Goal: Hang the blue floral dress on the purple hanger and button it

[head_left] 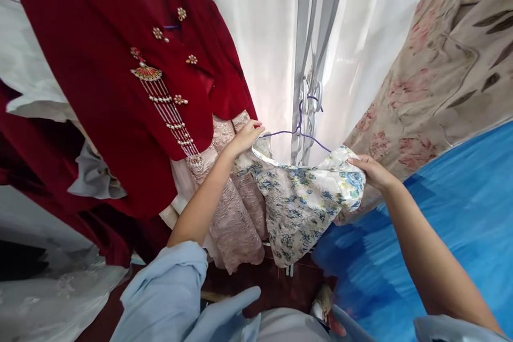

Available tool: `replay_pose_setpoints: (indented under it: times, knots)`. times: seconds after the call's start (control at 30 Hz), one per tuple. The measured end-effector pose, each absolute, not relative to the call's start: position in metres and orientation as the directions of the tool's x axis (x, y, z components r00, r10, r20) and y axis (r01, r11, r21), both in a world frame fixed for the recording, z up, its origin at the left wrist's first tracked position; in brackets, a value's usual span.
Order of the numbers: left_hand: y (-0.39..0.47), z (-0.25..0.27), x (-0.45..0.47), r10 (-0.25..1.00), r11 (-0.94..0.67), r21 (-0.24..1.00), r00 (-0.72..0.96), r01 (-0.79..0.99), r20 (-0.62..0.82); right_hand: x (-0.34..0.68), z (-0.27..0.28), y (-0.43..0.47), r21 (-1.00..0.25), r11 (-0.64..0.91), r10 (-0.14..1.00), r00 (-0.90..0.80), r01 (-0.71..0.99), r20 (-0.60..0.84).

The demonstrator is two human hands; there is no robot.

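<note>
Draping the far side, white curtains (pixel 260 32) back a red jacket (pixel 100 80) at left. Dark reddish floor (pixel 276 288) shows near. Centrally, a floral garment (pixel 300 203) hangs, shoulders pinched by nearly closed left hand (pixel 243 139) and right hand (pixel 374 172), on a purple hanger (pixel 299 129).

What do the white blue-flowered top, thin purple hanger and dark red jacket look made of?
White blue-flowered top: probably satin or jacquard; sheen, crinkled surface.
Thin purple hanger: likely smooth coated wire, given its slim, evenly coloured rod; plastic possible.
Dark red jacket: velvet-like, soft finish; deep, mostly matte colour. Fibre unclear.
</note>
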State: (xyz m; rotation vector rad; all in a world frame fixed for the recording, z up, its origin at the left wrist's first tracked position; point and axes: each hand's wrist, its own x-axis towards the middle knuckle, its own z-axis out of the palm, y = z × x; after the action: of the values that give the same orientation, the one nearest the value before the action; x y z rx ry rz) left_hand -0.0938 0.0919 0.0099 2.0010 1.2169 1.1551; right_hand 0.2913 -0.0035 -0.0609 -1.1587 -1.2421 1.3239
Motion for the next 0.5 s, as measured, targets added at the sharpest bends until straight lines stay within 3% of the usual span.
replay_pose_setpoints:
  times: [0.07,0.17,0.33,0.4,0.5]
  knots:
    - [0.071,0.003,-0.089,0.816,-0.578,0.669,0.327,0.468,0.476,0.288,-0.057,-0.007,-0.998,-0.038,0.998,-0.048,-0.054,-0.036]
    - [0.056,-0.002,-0.086,0.74,-0.662,0.564,0.31,0.494,0.597,0.28,-0.037,-0.007,-0.995,-0.034,0.999,0.008,-0.089,-0.035]
    - [0.069,-0.008,-0.1,0.718,-0.675,0.61,0.181,0.415,0.672,0.253,0.012,-0.015,-0.99,0.003,0.999,0.039,-0.138,-0.002]
    - [0.071,-0.027,-0.108,0.731,-0.638,0.657,0.049,0.402,0.681,0.231,0.023,-0.027,-0.992,0.009,0.999,-0.035,-0.127,0.013]
    - [0.063,-0.073,-0.108,0.726,-0.582,0.721,-0.16,0.376,0.669,0.187,0.022,-0.055,-0.999,0.04,0.934,-0.356,0.036,0.024]
